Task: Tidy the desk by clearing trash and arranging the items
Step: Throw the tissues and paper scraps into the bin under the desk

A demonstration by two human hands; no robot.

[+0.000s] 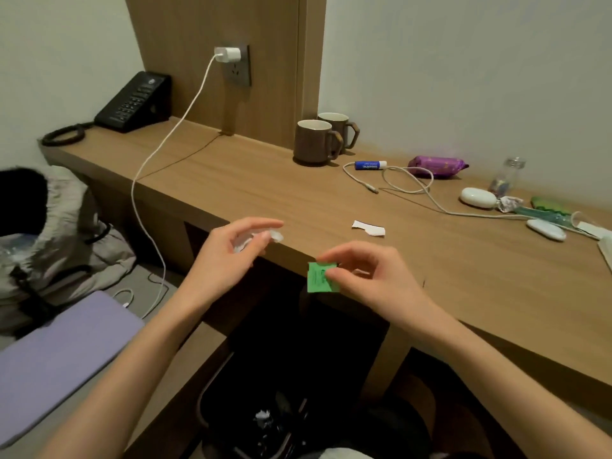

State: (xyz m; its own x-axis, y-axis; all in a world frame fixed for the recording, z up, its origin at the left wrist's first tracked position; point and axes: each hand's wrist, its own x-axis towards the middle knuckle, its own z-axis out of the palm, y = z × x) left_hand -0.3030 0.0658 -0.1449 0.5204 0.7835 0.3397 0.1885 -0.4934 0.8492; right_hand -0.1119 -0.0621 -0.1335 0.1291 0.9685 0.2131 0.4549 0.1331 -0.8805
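Observation:
My left hand (231, 256) holds a crumpled white scrap (275, 236) just off the front edge of the wooden desk (251, 180). My right hand (367, 276) pinches a small green packet (319, 278) between thumb and fingers, also at the desk's front edge. Both hands hover above a black trash bin (265, 422) on the floor, which has white scraps inside. A torn white paper strip (369, 227) lies on the desk a little beyond my right hand.
Two brown mugs (314, 142), a blue tube (370, 165), a purple packet (437, 166), a loose white cable (407, 187), white cases (478, 197), a small bottle (506, 177) and green wrappers (549, 205) crowd the right. A black phone (132, 102) and plugged charger (228, 54) sit left.

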